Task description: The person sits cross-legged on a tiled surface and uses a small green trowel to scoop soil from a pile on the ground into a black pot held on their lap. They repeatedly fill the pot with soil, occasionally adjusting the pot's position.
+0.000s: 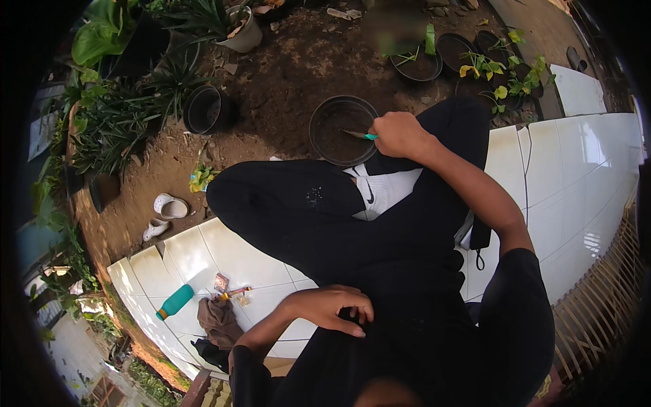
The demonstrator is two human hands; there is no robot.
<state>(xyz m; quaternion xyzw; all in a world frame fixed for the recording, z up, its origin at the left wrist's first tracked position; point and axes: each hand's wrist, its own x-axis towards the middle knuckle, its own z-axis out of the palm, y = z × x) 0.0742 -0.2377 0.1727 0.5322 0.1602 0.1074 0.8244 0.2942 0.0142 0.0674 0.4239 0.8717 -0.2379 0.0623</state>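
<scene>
My right hand is closed around a small hand tool with a bright green handle, its narrow blade pointing left over the dark soil inside a round black plastic pot. I cannot tell whether the blade touches the soil. The pot stands on bare brown ground, just beyond my folded legs in black trousers. My left hand lies against my black clothing at the waist, fingers loosely bent and thumb apart, with nothing visible in it. To my left, a teal bottle with an orange band lies near a crumpled brown cloth on glossy white tiles.
</scene>
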